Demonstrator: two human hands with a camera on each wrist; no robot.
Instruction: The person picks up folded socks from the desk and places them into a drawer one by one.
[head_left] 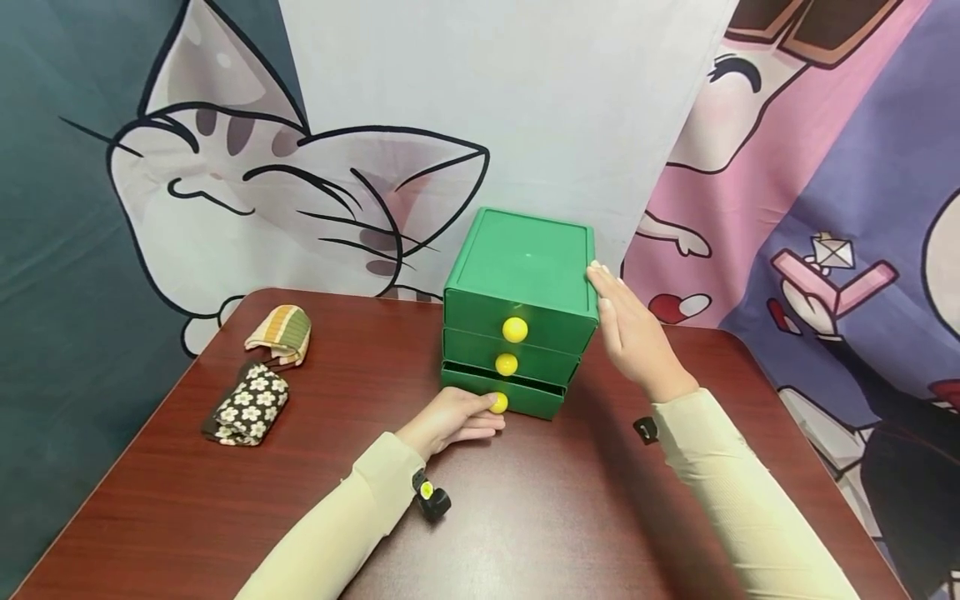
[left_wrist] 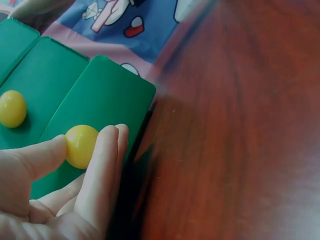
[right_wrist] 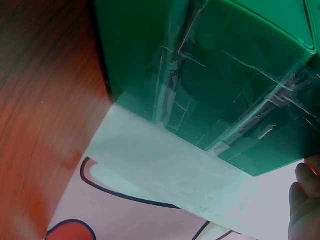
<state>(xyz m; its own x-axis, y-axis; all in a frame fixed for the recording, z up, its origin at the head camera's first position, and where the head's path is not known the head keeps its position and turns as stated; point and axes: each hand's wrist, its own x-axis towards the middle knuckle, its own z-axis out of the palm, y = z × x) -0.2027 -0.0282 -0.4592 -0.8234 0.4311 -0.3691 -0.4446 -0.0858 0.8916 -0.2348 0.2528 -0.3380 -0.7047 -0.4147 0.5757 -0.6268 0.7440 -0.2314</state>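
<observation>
A glossy, red-brown wood-grain bench [head_left: 225, 500] carries a boxy green plastic drawer unit [head_left: 521, 275] at its far middle. The left hand [head_left: 450, 421] pinches the bottom drawer's round yellow knob [head_left: 499, 402]. The right hand [head_left: 633, 333], fingers straight, presses flat against the unit's right side.

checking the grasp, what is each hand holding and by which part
Left hand pinches the bottom drawer's yellow knob; right hand rests flat against the green drawer box, gripping nothing.

Green drawer box [head_left: 525, 275] with yellow knobs [head_left: 514, 329]; reddish-brown desk [head_left: 562, 517]; left of the left hand [head_left: 450, 421], a dark floral pouch [head_left: 247, 404] and a striped green-orange pouch [head_left: 281, 332].
</observation>
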